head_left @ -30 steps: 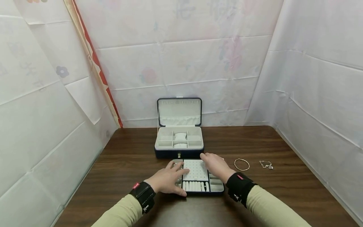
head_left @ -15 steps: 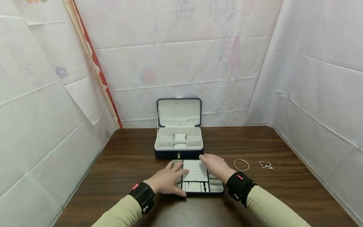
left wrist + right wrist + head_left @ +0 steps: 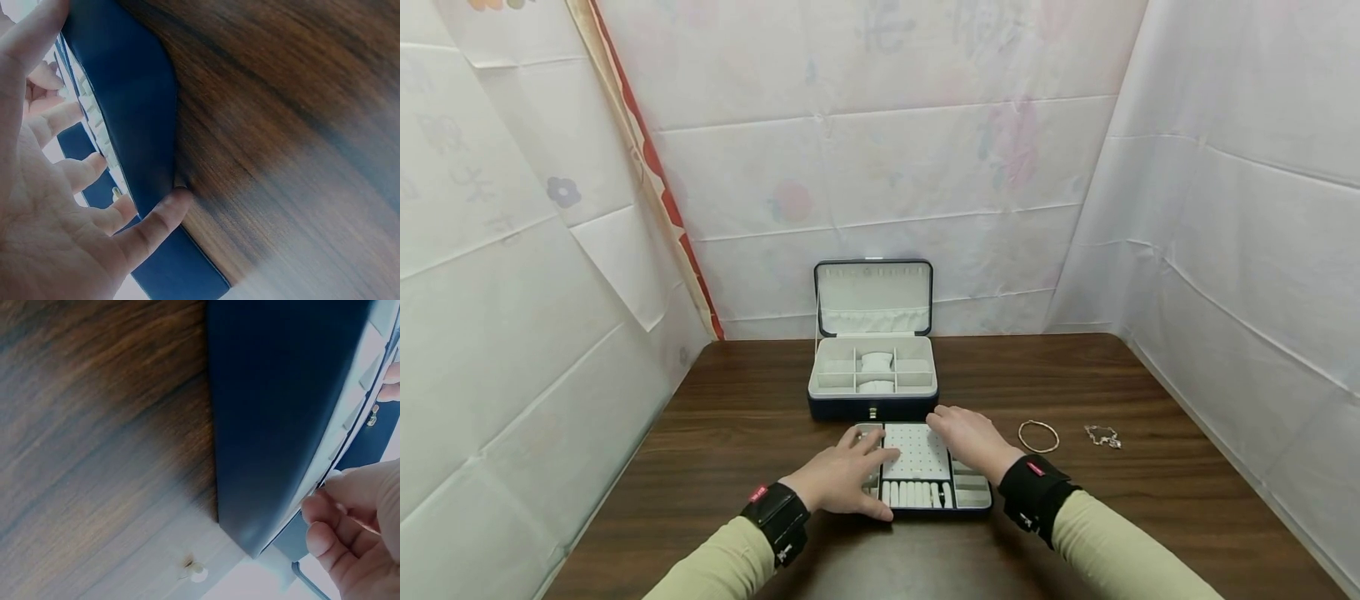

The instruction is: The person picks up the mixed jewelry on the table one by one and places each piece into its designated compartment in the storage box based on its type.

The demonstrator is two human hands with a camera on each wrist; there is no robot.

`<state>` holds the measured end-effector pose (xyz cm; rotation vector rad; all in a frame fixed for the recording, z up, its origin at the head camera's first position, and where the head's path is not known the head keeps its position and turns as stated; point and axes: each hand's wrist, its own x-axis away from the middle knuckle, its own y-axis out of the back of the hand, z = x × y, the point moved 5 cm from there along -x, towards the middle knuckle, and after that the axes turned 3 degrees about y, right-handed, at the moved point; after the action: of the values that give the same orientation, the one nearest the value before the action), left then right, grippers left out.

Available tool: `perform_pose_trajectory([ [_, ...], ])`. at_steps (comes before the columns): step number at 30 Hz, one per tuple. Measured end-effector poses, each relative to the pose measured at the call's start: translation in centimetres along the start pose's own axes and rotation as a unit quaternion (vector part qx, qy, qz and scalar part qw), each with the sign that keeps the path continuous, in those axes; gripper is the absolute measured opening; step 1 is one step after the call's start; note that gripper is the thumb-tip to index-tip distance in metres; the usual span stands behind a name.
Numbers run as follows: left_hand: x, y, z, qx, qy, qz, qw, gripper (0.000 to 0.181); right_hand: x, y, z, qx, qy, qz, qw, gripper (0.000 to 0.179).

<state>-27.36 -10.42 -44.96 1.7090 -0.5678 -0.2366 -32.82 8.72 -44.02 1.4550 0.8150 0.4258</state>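
Note:
A dark blue jewelry tray [image 3: 917, 514] lies on the table, with a white pegboard [image 3: 917, 450] of small holes and a row of ring rolls [image 3: 910, 493]. My left hand [image 3: 842, 475] rests on its left part, fingers spread, the thumb against the front wall. My right hand [image 3: 972, 439] reaches over the tray's right part at the board's edge. In the right wrist view its thumb and curled fingers pinch a small whitish piece [image 3: 335, 475], mostly hidden. A pearl earring [image 3: 199, 572] lies on the table beyond the tray's side.
Behind the tray stands a dark blue jewelry box [image 3: 872, 408], its lid [image 3: 874, 296] raised and white compartments showing. To the right lie a gold bangle [image 3: 1039, 436] and a silver chain bracelet [image 3: 1103, 436]. White sheets [image 3: 880, 167] hang around the wooden table [image 3: 715, 433].

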Motion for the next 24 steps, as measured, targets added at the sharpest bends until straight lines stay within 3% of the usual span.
perform_pose_trajectory([
  [7, -0.25, -0.25, 0.13, 0.003, -0.002, 0.002, 1.0000, 0.090, -0.15, -0.09, 0.20, -0.017, 0.004, -0.014, 0.9997, 0.013],
  [16, -0.21, -0.11, 0.05, -0.001, -0.002, 0.000, 1.0000, 0.090, -0.26, -0.21, -0.16, -0.060, -0.003, -0.027, 0.9978, 0.017],
  [24, 0.09, -0.06, -0.03, 0.007, -0.002, 0.000, 1.0000, 0.090, -0.20, -0.25, -0.31, -0.098, -0.031, -0.014, 0.9946, 0.018],
])
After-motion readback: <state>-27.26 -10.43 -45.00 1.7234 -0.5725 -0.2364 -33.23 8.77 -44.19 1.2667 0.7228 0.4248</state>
